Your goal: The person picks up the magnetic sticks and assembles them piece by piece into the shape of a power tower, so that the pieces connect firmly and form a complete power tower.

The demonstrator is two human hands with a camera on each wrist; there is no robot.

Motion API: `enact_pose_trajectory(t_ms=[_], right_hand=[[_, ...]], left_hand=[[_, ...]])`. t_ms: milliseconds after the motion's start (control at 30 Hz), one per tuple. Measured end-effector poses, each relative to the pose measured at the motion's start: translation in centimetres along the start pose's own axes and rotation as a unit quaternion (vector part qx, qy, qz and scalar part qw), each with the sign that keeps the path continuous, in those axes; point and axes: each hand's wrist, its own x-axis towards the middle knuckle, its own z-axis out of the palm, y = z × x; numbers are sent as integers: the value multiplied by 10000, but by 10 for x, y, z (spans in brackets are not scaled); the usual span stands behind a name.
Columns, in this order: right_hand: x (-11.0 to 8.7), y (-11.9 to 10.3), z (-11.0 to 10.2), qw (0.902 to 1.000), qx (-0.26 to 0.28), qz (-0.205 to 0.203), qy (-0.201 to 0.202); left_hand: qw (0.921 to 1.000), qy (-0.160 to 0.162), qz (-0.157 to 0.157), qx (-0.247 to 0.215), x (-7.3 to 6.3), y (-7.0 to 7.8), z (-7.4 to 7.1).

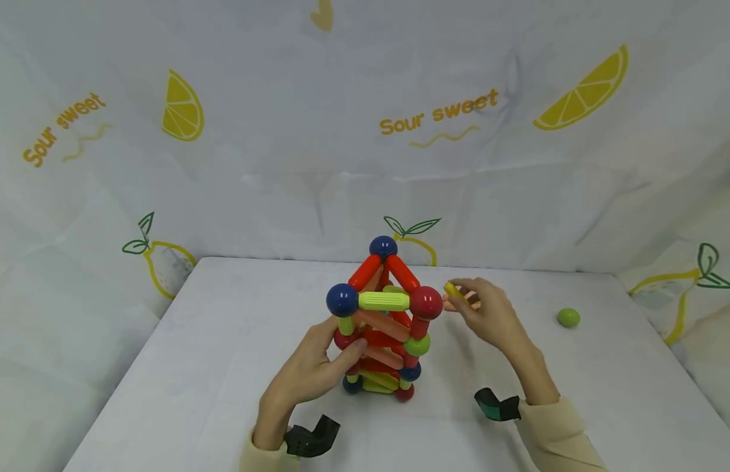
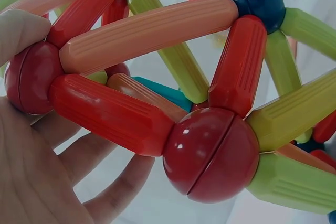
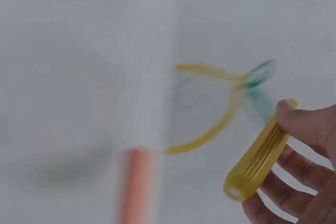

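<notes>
A tower of magnetic sticks and balls [image 1: 381, 338] stands upright on the table, with a blue ball [image 1: 383, 247] at its peak. My left hand [image 1: 310, 364] grips the tower's left side around a red ball [image 2: 35, 77], thumb in front and the other fingers partly hidden behind the sticks. To the right of the tower, my right hand [image 1: 491, 316] pinches a yellow magnetic stick [image 3: 260, 161] between thumb and fingers, apart from the tower. A blurred salmon-coloured stick [image 3: 139, 190] shows at the bottom of the right wrist view.
A loose green ball [image 1: 568, 318] lies on the right part of the white table [image 1: 241, 314]. Behind it hangs a white cloth [image 1: 294, 137] printed with lemons and lettering. Black straps [image 1: 312, 438] are at both wrists.
</notes>
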Motion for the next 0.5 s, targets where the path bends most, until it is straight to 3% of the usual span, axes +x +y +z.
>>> enact_pose_trajectory(t_ms=[100, 233, 400, 500], right_hand=[[0, -38, -32, 9935, 761, -481, 696], [-5, -94, -69, 9734, 1650, -853, 1345], [-16, -146, -89, 9482, 2364, -1551, 1450], [-20, -158, -88, 9425, 2338, -2023, 1268]], left_hand=[[10000, -3, 22, 24, 0, 0, 0], [10000, 4, 80, 39, 0, 0, 0], [10000, 16, 26, 36, 0, 2, 0], [10000, -9, 32, -6, 0, 2, 0]])
